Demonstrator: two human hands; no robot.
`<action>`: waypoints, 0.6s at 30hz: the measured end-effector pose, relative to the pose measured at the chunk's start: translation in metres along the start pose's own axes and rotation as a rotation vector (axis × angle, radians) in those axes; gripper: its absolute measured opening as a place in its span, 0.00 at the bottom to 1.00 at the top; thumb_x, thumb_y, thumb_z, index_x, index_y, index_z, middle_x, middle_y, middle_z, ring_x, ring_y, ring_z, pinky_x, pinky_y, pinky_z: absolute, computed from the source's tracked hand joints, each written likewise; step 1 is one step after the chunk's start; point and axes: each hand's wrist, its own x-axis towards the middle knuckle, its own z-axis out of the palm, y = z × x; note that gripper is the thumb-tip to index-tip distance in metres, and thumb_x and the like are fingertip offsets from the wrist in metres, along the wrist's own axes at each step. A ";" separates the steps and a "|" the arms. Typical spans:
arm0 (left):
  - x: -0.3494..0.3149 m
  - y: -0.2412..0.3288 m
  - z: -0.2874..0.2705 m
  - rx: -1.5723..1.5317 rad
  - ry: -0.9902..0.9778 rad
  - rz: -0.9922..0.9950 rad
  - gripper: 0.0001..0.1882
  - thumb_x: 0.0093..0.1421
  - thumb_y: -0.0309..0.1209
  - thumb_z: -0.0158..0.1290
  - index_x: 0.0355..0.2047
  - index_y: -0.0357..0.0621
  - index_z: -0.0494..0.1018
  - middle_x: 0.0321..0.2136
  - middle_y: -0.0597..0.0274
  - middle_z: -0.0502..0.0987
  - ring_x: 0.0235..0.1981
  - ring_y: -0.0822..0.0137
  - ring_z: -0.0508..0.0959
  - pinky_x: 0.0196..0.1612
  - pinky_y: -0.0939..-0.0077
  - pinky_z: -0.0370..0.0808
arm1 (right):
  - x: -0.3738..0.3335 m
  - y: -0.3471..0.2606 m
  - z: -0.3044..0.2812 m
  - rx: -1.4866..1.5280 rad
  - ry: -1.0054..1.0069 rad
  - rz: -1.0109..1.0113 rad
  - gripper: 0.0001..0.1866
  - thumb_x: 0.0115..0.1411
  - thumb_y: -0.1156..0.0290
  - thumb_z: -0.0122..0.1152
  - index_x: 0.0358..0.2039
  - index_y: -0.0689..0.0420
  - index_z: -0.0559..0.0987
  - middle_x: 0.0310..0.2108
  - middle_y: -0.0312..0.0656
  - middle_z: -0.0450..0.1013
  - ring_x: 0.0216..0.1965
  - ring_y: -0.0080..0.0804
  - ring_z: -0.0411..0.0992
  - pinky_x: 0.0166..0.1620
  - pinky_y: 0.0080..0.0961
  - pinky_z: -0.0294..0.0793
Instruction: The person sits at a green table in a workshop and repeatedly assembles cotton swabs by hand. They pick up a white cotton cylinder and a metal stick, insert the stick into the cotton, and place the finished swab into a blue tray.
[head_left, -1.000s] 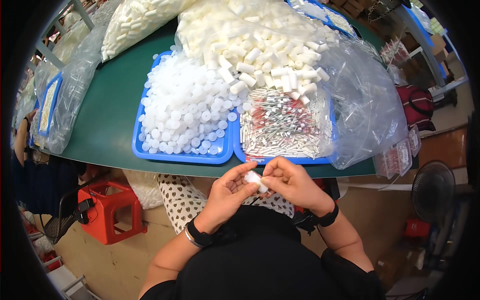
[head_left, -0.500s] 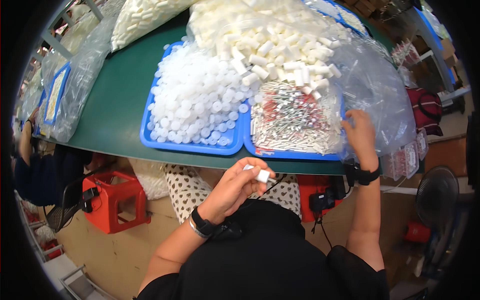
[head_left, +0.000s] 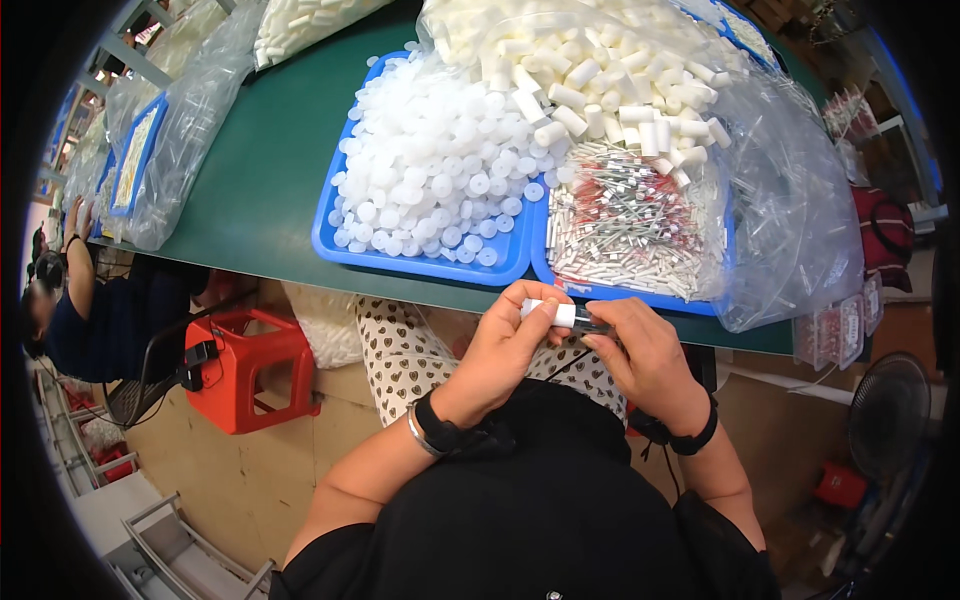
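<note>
Between finger and thumb, my left hand point(head_left: 500, 348) grips a short white cylinder point(head_left: 550, 313) over my lap, just in front of the table edge. A clear tube point(head_left: 590, 322) with a dark look meets the cylinder's right end, and the fingers of my right hand point(head_left: 648, 358) are closed around it. Whether the tube sits over the cylinder or only touches it cannot be made out. Beyond my hands, one blue tray point(head_left: 420, 266) carries a heap of translucent white discs point(head_left: 440, 150). A second blue tray point(head_left: 640, 293) beside it holds small white, red and metal pins point(head_left: 630, 225).
White foam-like cylinders point(head_left: 600, 75) spill from a bag behind the trays. Crumpled clear plastic point(head_left: 790, 220) lies at the right. Left stand a red stool point(head_left: 240, 375) and a co-worker point(head_left: 110, 310). A fan point(head_left: 890, 415) is at the far right.
My right hand has come back from the right tray's edge to meet my left hand, now with the clear tube. The view has shifted, so the trays appear farther right.
</note>
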 end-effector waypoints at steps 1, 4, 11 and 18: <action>-0.001 0.001 0.002 0.054 0.001 0.048 0.09 0.70 0.30 0.47 0.46 0.39 0.68 0.33 0.66 0.74 0.35 0.79 0.72 0.42 0.83 0.71 | 0.001 -0.002 0.003 -0.009 0.014 0.004 0.16 0.55 0.78 0.65 0.43 0.64 0.73 0.32 0.48 0.73 0.32 0.44 0.73 0.34 0.35 0.72; -0.004 -0.005 0.003 0.141 0.052 0.127 0.09 0.70 0.29 0.46 0.47 0.38 0.68 0.38 0.65 0.73 0.36 0.79 0.71 0.43 0.83 0.71 | -0.001 -0.006 0.014 0.058 0.030 0.092 0.15 0.56 0.78 0.65 0.43 0.65 0.73 0.32 0.48 0.73 0.30 0.43 0.73 0.33 0.35 0.72; -0.012 -0.018 0.002 0.446 0.060 0.301 0.09 0.69 0.26 0.46 0.49 0.40 0.65 0.45 0.66 0.69 0.40 0.80 0.70 0.45 0.83 0.70 | -0.006 -0.002 0.031 0.250 0.103 0.229 0.13 0.57 0.79 0.62 0.43 0.65 0.72 0.31 0.48 0.73 0.29 0.44 0.74 0.31 0.34 0.73; -0.015 -0.013 -0.001 0.243 -0.158 0.128 0.19 0.64 0.23 0.52 0.54 0.41 0.64 0.55 0.63 0.64 0.51 0.74 0.69 0.53 0.77 0.68 | -0.002 -0.001 0.021 0.162 -0.066 -0.033 0.13 0.56 0.80 0.59 0.42 0.62 0.72 0.32 0.49 0.74 0.30 0.49 0.75 0.31 0.39 0.73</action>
